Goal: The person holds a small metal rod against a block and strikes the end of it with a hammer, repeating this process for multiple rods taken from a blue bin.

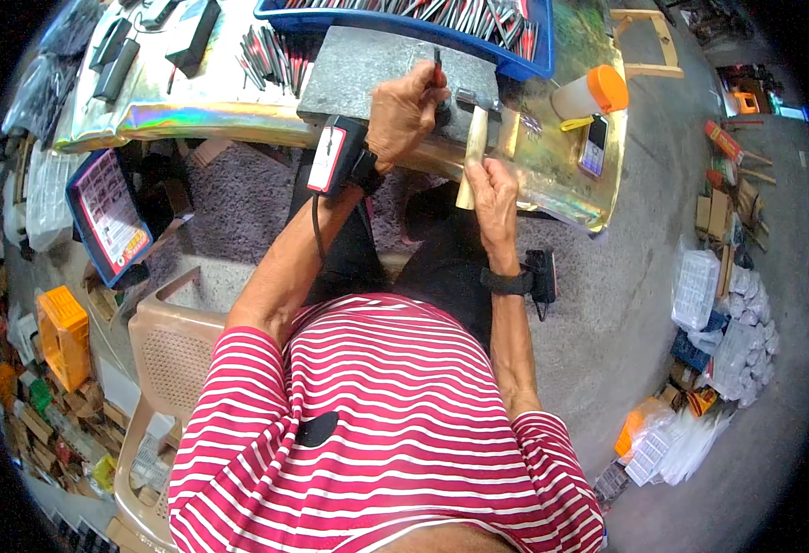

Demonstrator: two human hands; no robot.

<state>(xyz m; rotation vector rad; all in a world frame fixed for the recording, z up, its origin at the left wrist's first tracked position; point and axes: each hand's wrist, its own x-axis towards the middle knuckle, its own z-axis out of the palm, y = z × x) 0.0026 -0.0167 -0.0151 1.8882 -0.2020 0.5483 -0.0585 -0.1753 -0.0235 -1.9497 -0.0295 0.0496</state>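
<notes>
My left hand point(406, 109) grips a thin dark metal rod point(438, 66) and holds it upright on a grey stone block point(368, 69). My right hand point(495, 194) is closed around the pale wooden handle of a hammer point(474, 138). The hammer's metal head lies just right of the rod, close to my left fingers. Black devices are strapped to both wrists.
A blue tray point(524, 60) of red-and-silver rods sits behind the block, and more rods point(271, 55) lie loose to its left. A white bottle with an orange cap point(593, 92) and a small phone point(593, 145) rest on the shiny table. Boxes and bags crowd the floor on both sides.
</notes>
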